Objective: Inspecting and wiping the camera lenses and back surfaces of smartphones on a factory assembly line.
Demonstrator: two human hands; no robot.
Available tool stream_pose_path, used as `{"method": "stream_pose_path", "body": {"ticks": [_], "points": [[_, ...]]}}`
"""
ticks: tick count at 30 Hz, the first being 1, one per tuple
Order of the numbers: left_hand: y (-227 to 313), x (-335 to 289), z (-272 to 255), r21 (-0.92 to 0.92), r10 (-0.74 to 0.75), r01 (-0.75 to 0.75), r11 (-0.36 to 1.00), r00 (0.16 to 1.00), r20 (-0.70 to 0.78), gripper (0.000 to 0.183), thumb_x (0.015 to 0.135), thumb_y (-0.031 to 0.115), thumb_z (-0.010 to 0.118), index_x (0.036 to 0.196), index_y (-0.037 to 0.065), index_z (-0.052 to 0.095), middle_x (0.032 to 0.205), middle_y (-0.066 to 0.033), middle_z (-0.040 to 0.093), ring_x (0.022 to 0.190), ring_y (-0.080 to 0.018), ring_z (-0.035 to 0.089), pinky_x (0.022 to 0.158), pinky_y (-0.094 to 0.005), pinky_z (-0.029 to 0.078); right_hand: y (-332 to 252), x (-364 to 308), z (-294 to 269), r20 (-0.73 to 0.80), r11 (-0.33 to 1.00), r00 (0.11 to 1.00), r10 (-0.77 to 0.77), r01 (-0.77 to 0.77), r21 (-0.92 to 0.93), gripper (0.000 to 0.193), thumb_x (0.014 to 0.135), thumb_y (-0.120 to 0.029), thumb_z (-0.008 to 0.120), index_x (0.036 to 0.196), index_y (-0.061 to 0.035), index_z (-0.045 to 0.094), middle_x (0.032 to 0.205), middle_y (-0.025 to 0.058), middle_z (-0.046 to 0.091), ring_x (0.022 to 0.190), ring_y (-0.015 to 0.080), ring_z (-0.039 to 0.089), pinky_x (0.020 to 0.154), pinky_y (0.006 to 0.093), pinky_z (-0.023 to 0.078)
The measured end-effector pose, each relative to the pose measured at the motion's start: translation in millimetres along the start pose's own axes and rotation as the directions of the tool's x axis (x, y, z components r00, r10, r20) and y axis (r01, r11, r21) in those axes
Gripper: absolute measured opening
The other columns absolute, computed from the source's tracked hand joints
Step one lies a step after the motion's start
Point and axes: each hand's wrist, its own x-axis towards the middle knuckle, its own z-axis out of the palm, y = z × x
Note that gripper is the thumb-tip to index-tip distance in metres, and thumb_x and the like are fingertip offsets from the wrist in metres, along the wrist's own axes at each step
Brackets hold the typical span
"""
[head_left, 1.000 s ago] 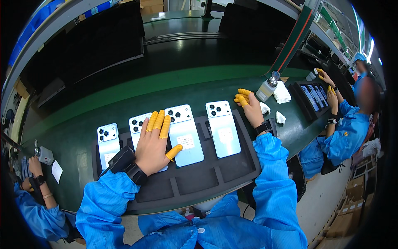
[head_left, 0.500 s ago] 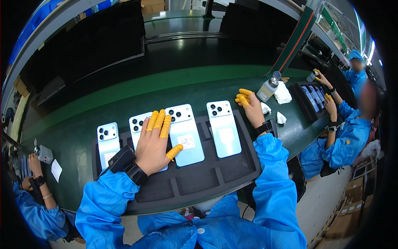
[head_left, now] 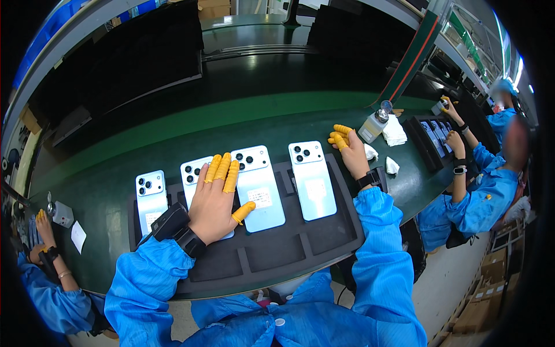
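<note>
Phones [head_left: 313, 185] rest on a tray [head_left: 274, 254] along the front edge of the tabletop [head_left: 104, 202]. Left hand [head_left: 210, 209] lies flat over one, thumb apart; right hand [head_left: 354, 157] is curled, grasp unclear. Light, even pressure seems advisable.

On the left, a white paper [head_left: 78, 237] lies near a bottle [head_left: 62, 215]. A green post [head_left: 410, 59] has a red stripe. Brown boxes [head_left: 494, 265] sit on the right.
</note>
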Motion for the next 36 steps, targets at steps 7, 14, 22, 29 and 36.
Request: {"method": "stream_pose_path", "body": {"ticks": [7,14,22,29,36], "points": [[5,-2,-7,-0.012,-0.001,0.001,1.0,1.0,-0.012,0.082,0.085,0.052,0.059,0.143,0.001,0.031,0.144,-0.023,0.033,0.138,-0.0373,0.024,0.117,-0.0461,0.01,-21,-12,-12,-0.015,0.985,1.0,-0.024,0.027,0.171,0.031,0.095,-0.006,0.051,0.124,0.0024,0.05,0.114,0.0158,0.062,0.102,0.0216,0.063,0.085,0.0276,0.051],[4,-8,-2,-0.072,0.024,-0.03,0.997,0.996,-0.08,0.08,0.084,0.045,0.063,0.141,-0.001,0.033,0.142,-0.0262,0.035,0.136,-0.0389,0.028,0.116,-0.0473,0.013,-114,-90,-31,0.524,0.903,0.84,-0.139,0.325,-0.282,0.023,0.083,-0.006,0.067,0.103,0.0013,0.06,0.093,0.0096,0.063,0.083,0.0181,0.063,0.072,0.0269,0.05],[0,0,-1,-0.021,-0.02,0.02,1.0,1.0,-0.014,0.08,0.087,0.052,0.056,0.143,0.002,0.032,0.145,-0.0226,0.033,0.138,-0.0372,0.025,0.117,-0.0453,0.012,-117,-125,1,0.707,0.734,0.696,-0.123,0.543,-0.407,0.024,0.077,-0.012,0.071,0.089,0.0019,0.057,0.09,0.0192,0.058,0.086,0.037,0.057,0.073,0.0441,0.048],[4,-2,-4,-0.069,-0.017,0.013,0.998,0.998,-0.06,0.078,0.085,0.048,0.061,0.142,0.003,0.035,0.145,-0.0222,0.033,0.138,-0.0372,0.025,0.117,-0.045,0.014,-106,-122,11,0.699,0.642,0.668,-0.255,0.658,-0.394,0.017,0.072,-0.008,0.065,0.085,0.001,0.058,0.085,0.0188,0.059,0.082,0.0364,0.059,0.071,0.0426,0.049],[62,-1,-6,-0.366,0.613,-0.614,0.699,0.779,-0.133,0.069,0.085,0.047,0.061,0.137,0.005,0.044,0.137,-0.0178,0.048,0.13,-0.0301,0.043,0.116,-0.0453,0.02,-91,-83,-9,0.665,0.95,0.708,0.24,-0.312,-0.011,0.007,0.081,-0.006,0.052,0.081,0.0,0.056,0.074,0.0059,0.057,0.062,0.011,0.054,0.057,0.0244,0.046]]}}
